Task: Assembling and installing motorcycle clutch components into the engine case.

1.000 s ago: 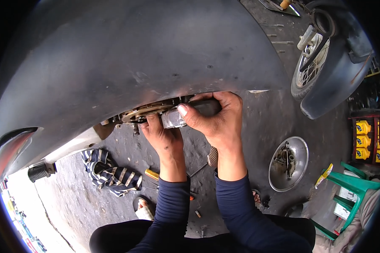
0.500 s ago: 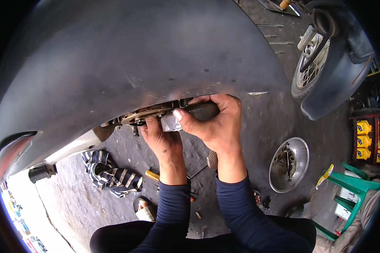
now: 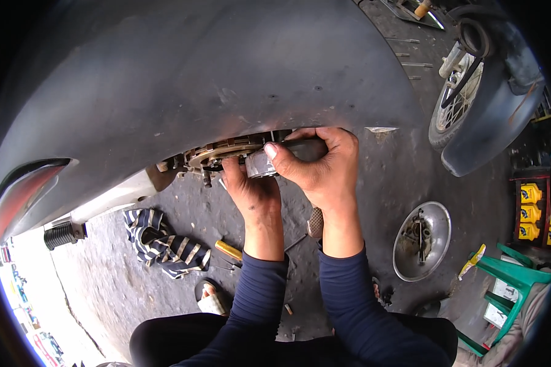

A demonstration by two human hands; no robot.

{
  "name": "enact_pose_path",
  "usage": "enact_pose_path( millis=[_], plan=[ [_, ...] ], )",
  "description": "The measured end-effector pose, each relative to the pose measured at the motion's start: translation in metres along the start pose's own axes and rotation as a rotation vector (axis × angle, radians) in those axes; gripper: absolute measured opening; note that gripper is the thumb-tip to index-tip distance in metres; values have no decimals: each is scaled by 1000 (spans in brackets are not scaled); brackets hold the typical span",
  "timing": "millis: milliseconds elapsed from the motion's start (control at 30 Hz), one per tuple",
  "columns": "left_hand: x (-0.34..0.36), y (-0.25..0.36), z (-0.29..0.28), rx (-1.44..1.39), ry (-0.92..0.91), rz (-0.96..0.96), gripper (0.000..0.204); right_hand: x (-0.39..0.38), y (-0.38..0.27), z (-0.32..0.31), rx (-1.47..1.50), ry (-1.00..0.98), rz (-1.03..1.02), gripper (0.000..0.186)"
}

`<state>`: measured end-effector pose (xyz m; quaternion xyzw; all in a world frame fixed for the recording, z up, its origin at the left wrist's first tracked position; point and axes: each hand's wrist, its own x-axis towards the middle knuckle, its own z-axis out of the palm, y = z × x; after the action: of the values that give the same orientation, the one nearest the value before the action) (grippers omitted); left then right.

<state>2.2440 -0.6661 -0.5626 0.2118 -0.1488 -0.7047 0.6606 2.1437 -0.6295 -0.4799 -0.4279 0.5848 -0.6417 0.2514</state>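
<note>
My right hand (image 3: 324, 168) is closed round a grey, rounded metal part (image 3: 262, 164), thumb on its near face and fingers over the far side. The part sits under the edge of a motorbike's dark grey body panel (image 3: 226, 67). Just left of it is a round, brownish metal disc assembly (image 3: 220, 151) with toothed edges. My left hand (image 3: 254, 196) reaches up from below, its fingers bent in against the disc and the left end of the grey part. What those fingertips grip is hidden.
A striped cloth (image 3: 180, 251) and a yellow-handled tool (image 3: 228, 249) lie on the floor to the left. On the right are a metal bowl (image 3: 401, 266) holding parts, a green plastic stool (image 3: 520, 275) and a spoked wheel (image 3: 450, 116). Yellow containers (image 3: 529, 212) stand on a rack.
Both hands and the grey part appear a little farther right and up in the picture, along with the whole scene, as the view has shifted. The grip of my right hand looks the same.
</note>
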Motion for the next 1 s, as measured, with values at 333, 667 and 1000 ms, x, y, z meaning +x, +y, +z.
enact_pose_path(
  millis=[333,667,1000],
  plan=[
    [5,6,0,123,2,116,36,3,-8,4,-230,-9,-187,30],
    [2,-5,-3,96,-16,32,55,-3,11,-11,1,-103,-70,50],
    [3,-3,-3,180,38,148,46,0,8,-7,-83,-111,-113,48]
  ],
)
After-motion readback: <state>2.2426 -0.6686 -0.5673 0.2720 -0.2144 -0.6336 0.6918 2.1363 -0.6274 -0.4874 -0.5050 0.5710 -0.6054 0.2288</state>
